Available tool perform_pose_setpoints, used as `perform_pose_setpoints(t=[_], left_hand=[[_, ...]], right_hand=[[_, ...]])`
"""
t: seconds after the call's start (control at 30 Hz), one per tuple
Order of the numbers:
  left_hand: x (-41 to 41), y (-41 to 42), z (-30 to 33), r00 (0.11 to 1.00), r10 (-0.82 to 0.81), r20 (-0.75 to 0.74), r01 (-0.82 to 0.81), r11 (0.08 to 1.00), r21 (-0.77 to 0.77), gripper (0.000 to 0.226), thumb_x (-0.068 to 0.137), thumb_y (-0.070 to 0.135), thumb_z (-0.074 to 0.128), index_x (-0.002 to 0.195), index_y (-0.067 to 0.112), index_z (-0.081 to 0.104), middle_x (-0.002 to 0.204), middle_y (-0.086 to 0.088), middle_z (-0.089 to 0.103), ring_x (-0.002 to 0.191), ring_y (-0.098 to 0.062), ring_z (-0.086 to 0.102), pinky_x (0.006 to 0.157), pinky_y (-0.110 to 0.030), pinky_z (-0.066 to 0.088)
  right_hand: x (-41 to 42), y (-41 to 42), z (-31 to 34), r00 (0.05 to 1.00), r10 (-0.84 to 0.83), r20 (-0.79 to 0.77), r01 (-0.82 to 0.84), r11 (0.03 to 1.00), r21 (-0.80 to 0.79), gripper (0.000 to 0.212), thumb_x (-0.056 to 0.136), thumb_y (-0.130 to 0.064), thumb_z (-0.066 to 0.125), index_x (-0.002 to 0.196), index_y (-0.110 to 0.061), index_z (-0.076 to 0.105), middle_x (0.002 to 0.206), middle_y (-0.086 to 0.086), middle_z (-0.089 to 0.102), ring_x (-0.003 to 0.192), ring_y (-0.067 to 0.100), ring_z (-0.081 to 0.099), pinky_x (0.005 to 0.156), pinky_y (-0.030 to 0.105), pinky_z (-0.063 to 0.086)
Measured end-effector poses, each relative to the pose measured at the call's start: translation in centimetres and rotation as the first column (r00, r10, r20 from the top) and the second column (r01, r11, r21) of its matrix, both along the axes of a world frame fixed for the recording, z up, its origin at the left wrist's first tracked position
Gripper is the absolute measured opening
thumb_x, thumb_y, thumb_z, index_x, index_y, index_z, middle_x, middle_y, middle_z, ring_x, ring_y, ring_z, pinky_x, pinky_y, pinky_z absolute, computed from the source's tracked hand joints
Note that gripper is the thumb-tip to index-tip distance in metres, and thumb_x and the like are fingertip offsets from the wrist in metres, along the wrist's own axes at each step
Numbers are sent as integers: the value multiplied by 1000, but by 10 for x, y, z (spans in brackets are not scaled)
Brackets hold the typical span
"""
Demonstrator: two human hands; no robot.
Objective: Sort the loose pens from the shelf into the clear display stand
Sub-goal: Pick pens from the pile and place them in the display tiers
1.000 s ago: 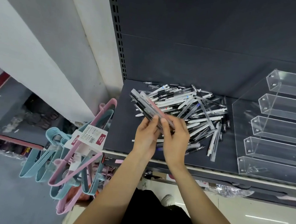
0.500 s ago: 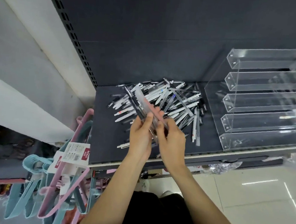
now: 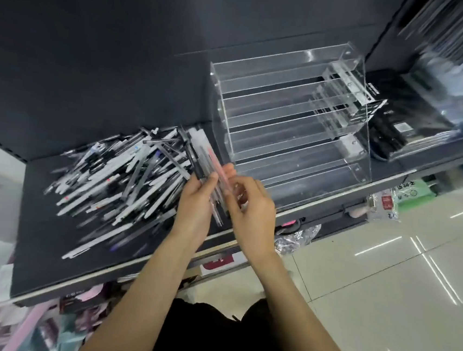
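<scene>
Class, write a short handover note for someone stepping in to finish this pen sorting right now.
Left hand and right hand together grip a small bundle of pens above the shelf's front edge. The heap of loose grey, white and black pens lies on the dark shelf, left of the clear acrylic tiered display stand. Done: one bundle gathered. The stand's tiers look empty. Left: load this bundle, then sort the heap.

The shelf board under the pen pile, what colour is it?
Dark grey shelf board, seen in the head view.

Dark shelf (image 3: pixel 49 231): bore heap of loose pens (image 3: pixel 122 181) at left, clear display stand (image 3: pixel 294 124) right of it, black packaged goods (image 3: pixel 393 128) beyond.
</scene>
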State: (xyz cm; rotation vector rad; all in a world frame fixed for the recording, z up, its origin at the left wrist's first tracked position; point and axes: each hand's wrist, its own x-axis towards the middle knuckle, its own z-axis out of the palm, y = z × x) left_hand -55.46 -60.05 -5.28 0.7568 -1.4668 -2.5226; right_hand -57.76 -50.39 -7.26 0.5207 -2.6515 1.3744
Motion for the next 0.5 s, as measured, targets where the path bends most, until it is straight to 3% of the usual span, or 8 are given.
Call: perform_pose_setpoints(t=[0.13,0.27,0.37,0.5], left_hand=[[-40,61,11,992,124,25,-124,992,22,23,100,11,44,116,10,60,106,-4,72,106,-17,65,91,-30,50],[-76,107,25,961,276,-9,-271,950,151,19,100,7,40,97,10,58,73,-1,65,74,-18,67,78,-35,56],[-96,128,32,937,351,2,-345,920,188,19,99,7,41,95,8,60,69,-2,59,57,-13,60,58,-28,55],[-113,142,36,905,423,29,-422,890,175,19,99,6,41,103,6,60,66,0,61,53,-11,57,50,-24,50]], right_hand=[[-47,77,9,995,95,-6,-95,994,-53,11,89,-20,63,100,-19,65,88,-8,61,67,6,55,57,27,49],[-108,166,27,986,132,-100,-131,991,22,12,90,-20,62,100,-17,68,85,-7,63,66,5,56,55,26,47],[-165,213,40,959,170,-228,-132,976,172,15,90,-16,62,103,-14,69,84,0,65,69,19,58,58,32,48],[-237,233,58,906,227,-358,-142,958,248,18,87,-8,64,104,-12,70,83,5,66,72,24,54,69,33,43]])
